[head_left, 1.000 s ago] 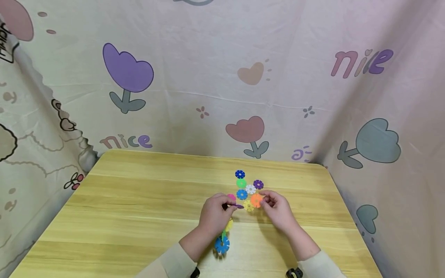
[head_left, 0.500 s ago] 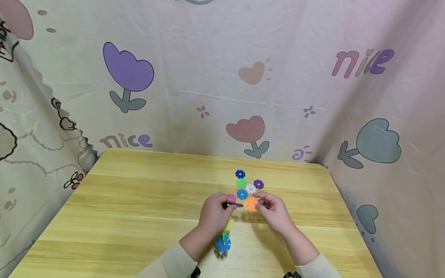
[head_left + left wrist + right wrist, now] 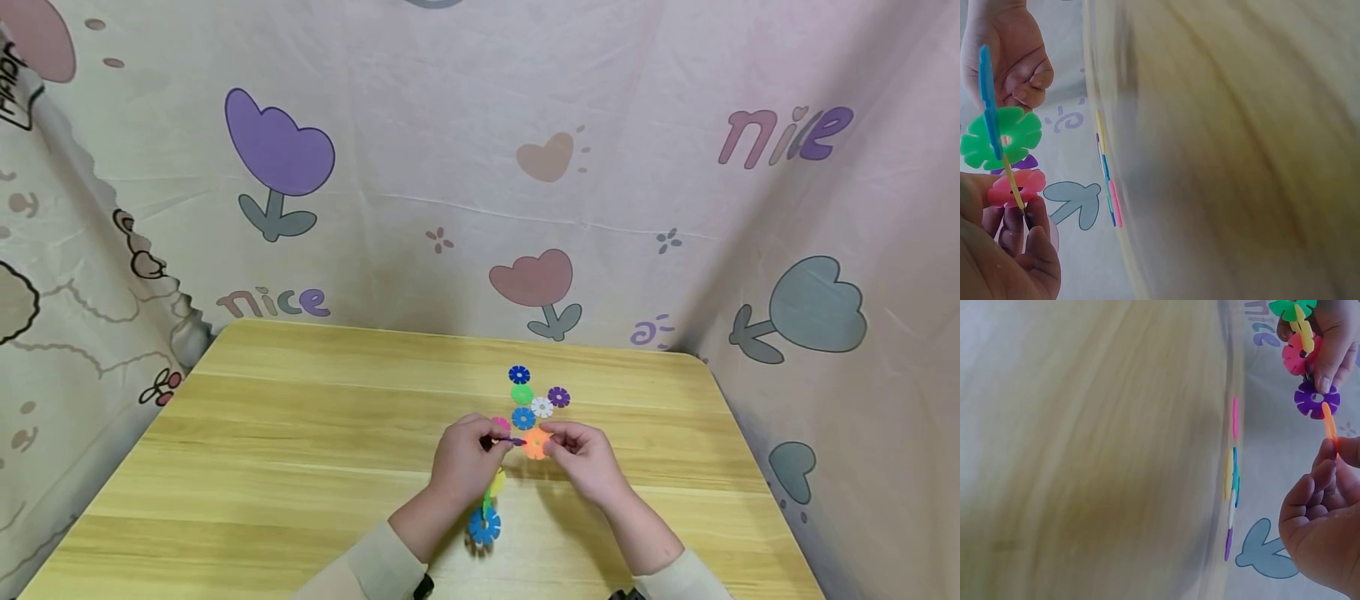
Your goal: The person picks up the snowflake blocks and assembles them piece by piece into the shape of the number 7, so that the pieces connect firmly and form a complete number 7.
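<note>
My left hand [image 3: 467, 457] pinches a chain of interlocking snowflake discs near its purple disc [image 3: 1310, 407]. Down from that hand hang a yellow disc [image 3: 498, 482], a green disc [image 3: 1025, 128] and, at the bottom, a blue disc [image 3: 484, 527]. A pink disc [image 3: 1293, 357] sits in the chain between yellow and purple. Between thumb and index finger, my right hand [image 3: 588, 460] holds an orange disc [image 3: 536, 444]. In the right wrist view the orange disc, seen edge-on, meets the rim of the purple one, slot side toward it.
Loose discs lie flat on the wooden table [image 3: 315, 433] beyond the hands: dark blue [image 3: 519, 375], light green [image 3: 522, 394], purple [image 3: 558, 397], white [image 3: 542, 407], blue [image 3: 523, 418] and pink [image 3: 501, 425]. A patterned curtain [image 3: 405, 167] hangs behind the table's back edge.
My right hand has moved left with the orange disc, bringing it up to the purple disc and over the loose yellow disc on the table. The left hand has stayed nearly still.
</note>
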The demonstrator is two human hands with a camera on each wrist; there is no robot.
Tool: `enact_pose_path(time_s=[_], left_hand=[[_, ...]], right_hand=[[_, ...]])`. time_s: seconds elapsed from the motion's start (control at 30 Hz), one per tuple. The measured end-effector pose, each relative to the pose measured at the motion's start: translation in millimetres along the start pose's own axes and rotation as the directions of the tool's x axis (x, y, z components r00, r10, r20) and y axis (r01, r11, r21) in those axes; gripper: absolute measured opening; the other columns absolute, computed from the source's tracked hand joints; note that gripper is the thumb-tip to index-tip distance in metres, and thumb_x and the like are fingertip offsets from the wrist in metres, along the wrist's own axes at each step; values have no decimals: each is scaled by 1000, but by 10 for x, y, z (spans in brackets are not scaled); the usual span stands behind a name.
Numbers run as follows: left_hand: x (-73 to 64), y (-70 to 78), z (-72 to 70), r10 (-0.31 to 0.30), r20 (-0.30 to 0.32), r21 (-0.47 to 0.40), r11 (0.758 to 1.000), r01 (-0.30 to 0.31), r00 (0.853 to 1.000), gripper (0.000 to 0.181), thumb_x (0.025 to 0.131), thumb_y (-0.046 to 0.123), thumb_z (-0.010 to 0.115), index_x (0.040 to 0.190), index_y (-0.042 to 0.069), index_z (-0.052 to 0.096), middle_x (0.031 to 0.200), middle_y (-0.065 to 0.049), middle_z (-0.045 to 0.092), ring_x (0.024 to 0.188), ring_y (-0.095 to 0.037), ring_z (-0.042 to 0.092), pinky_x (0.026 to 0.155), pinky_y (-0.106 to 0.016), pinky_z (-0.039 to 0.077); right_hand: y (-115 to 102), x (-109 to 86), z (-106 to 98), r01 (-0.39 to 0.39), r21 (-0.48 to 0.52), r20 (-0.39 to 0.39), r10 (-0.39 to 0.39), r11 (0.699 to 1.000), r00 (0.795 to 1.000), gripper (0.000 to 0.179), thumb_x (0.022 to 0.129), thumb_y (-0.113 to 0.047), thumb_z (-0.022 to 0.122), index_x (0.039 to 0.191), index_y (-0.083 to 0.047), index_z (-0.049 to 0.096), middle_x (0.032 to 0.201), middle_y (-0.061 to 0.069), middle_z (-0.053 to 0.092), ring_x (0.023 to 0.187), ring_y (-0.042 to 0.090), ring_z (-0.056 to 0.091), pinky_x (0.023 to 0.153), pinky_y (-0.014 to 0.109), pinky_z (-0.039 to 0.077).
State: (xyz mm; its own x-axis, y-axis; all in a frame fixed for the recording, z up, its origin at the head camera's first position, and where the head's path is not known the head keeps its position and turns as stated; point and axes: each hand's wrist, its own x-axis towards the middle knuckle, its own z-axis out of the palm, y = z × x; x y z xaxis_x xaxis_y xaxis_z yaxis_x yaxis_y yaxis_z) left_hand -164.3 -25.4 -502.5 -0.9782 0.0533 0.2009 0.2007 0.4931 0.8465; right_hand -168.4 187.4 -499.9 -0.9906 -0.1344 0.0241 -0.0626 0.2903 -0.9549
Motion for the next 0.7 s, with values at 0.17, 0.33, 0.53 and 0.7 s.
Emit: enact_pose_path(time_s=[0.17, 0.33, 0.53, 0.7], left_hand=[[-6, -15, 3, 6, -3, 7, 1000, -6, 1000, 5, 92, 14, 85, 90, 16, 81, 88, 11, 65, 73, -9, 58, 65, -24, 53], [-5, -11, 0, 28, -13, 7, 1000, -28, 1000, 6, 92, 13, 85, 89, 17, 81, 88, 11, 65, 74, -9, 58, 65, -24, 54], [-2, -1, -16, 50, -19, 11, 999, -50, 999, 6, 92, 12, 85, 89, 16, 81, 90, 11, 67, 77, -8, 59, 67, -23, 55], [-3, -5, -22, 63, -23, 10, 998, -63, 998, 6, 91, 11, 85, 90, 16, 82, 91, 11, 68, 78, -8, 60, 68, -23, 55]], right_hand=[[-30, -4, 17, -15, 11, -7, 15, 1000, 1000, 23, 94, 7, 71, 117, 9, 74, 90, 14, 71, 78, 13, 63, 66, 22, 53], [-50, -6, 24, -39, 24, -19, 40, 999, 999, 21, 94, 8, 71, 115, 10, 75, 92, 17, 73, 81, 18, 68, 70, 26, 59], [-60, -8, 20, -27, 49, -15, 28, 998, 999, 21, 93, 9, 72, 114, 12, 75, 91, 18, 74, 78, 19, 67, 69, 26, 59], [-61, -2, 23, -28, 67, -18, 30, 997, 999, 21, 93, 11, 72, 114, 12, 75, 91, 18, 74, 75, 16, 64, 67, 25, 57]])
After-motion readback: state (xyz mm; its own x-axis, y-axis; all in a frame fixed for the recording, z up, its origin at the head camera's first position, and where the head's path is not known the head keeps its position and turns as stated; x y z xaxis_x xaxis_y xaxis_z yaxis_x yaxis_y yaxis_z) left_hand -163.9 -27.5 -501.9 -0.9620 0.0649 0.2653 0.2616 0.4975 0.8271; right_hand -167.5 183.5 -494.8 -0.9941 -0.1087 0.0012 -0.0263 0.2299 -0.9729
